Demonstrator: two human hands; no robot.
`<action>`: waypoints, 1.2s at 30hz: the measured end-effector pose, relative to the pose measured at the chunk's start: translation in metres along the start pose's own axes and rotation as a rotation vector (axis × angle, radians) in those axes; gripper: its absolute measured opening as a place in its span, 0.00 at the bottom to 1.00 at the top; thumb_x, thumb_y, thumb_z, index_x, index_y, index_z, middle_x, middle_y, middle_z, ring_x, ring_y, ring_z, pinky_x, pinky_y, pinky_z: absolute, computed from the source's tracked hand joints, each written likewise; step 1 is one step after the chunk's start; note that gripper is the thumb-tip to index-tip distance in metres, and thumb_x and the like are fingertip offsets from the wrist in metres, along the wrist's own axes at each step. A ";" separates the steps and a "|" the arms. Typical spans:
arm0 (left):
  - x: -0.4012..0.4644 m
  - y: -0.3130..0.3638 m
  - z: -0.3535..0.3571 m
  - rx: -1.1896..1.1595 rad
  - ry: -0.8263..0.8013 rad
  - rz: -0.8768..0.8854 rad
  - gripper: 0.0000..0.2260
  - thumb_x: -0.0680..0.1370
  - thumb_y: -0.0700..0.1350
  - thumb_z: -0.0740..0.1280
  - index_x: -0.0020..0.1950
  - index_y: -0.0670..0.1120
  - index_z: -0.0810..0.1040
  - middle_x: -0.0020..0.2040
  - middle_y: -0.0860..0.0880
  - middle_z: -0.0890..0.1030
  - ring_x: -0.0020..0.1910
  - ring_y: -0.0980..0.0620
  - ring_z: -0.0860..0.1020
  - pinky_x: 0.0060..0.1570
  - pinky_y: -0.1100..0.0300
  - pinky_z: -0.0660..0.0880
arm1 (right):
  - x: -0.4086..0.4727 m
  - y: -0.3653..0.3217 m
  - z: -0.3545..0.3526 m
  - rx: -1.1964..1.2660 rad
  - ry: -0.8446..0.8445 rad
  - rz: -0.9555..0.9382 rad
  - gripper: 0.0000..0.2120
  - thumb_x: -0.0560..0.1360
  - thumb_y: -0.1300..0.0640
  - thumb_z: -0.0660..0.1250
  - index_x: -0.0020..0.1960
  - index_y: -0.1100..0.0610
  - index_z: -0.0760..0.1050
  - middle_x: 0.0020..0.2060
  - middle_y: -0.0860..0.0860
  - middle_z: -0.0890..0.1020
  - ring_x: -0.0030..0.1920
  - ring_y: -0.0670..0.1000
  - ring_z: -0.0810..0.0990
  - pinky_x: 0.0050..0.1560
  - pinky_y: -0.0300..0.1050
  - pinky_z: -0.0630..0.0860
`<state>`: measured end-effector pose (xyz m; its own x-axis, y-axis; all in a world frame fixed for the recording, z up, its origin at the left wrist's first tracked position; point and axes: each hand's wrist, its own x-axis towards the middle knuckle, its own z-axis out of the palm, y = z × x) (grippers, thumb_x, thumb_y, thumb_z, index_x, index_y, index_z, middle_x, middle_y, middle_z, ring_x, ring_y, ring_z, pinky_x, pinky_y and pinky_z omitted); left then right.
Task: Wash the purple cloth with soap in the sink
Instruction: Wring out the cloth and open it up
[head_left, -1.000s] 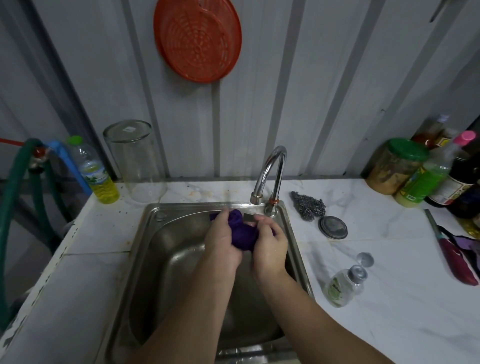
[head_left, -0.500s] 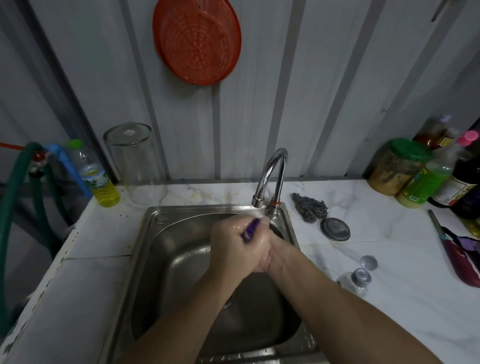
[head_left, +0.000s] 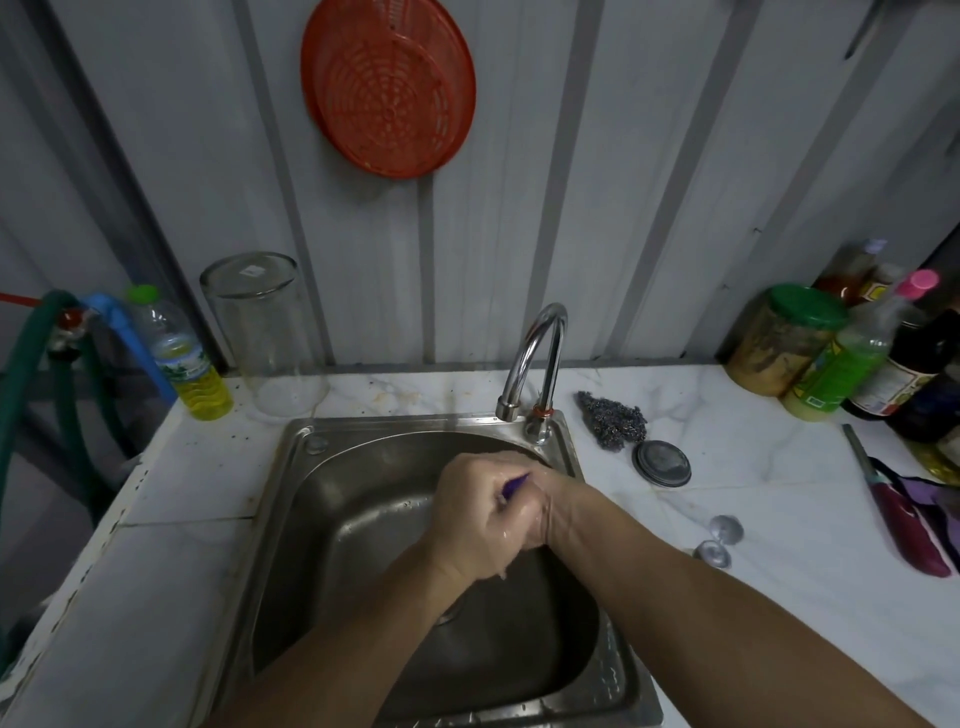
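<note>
sink (head_left: 291, 519): basin catches runoff | left hand (head_left: 475, 512): fist closed around purple cloth (head_left: 514, 484), only a sliver showing | right hand (head_left: 553, 506): clasped against it, gripping cloth, likely squeezing over the basin | desk (head_left: 753, 467): soap bottle cap (head_left: 712, 553) within reach

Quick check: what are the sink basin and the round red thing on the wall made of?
Sink basin: looks like stainless steel, brushed grey with dull reflections and a pressed rim. Round red slotted strainer: likely moulded plastic, matte with uniform colour and thin ribs.
</note>
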<state>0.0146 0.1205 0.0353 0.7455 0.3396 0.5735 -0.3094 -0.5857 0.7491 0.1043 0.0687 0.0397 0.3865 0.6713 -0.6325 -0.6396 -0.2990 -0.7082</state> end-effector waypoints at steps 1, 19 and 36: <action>0.000 -0.001 -0.003 -0.118 0.030 -0.131 0.12 0.72 0.42 0.62 0.29 0.43 0.75 0.26 0.49 0.78 0.28 0.51 0.77 0.29 0.57 0.73 | 0.005 0.003 -0.002 -0.026 -0.013 0.057 0.31 0.82 0.66 0.49 0.22 0.60 0.74 0.19 0.53 0.75 0.21 0.48 0.77 0.28 0.39 0.74; -0.011 -0.028 -0.031 -0.547 -0.549 -1.186 0.17 0.68 0.43 0.76 0.54 0.38 0.80 0.38 0.43 0.82 0.31 0.52 0.78 0.26 0.63 0.73 | 0.025 0.017 -0.025 -0.023 -0.043 -0.463 0.11 0.82 0.62 0.61 0.57 0.56 0.83 0.33 0.53 0.83 0.37 0.53 0.84 0.46 0.48 0.82; -0.017 -0.047 0.004 0.417 -0.436 -0.723 0.14 0.68 0.52 0.74 0.48 0.49 0.76 0.44 0.49 0.84 0.42 0.49 0.83 0.34 0.63 0.73 | 0.041 0.019 -0.016 0.149 0.445 -0.304 0.11 0.82 0.64 0.56 0.47 0.59 0.76 0.29 0.53 0.76 0.28 0.51 0.75 0.34 0.47 0.77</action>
<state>0.0189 0.1392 -0.0112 0.8555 0.4677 -0.2221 0.4881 -0.5854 0.6474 0.1180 0.0794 -0.0046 0.7909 0.3519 -0.5007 -0.5299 -0.0154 -0.8479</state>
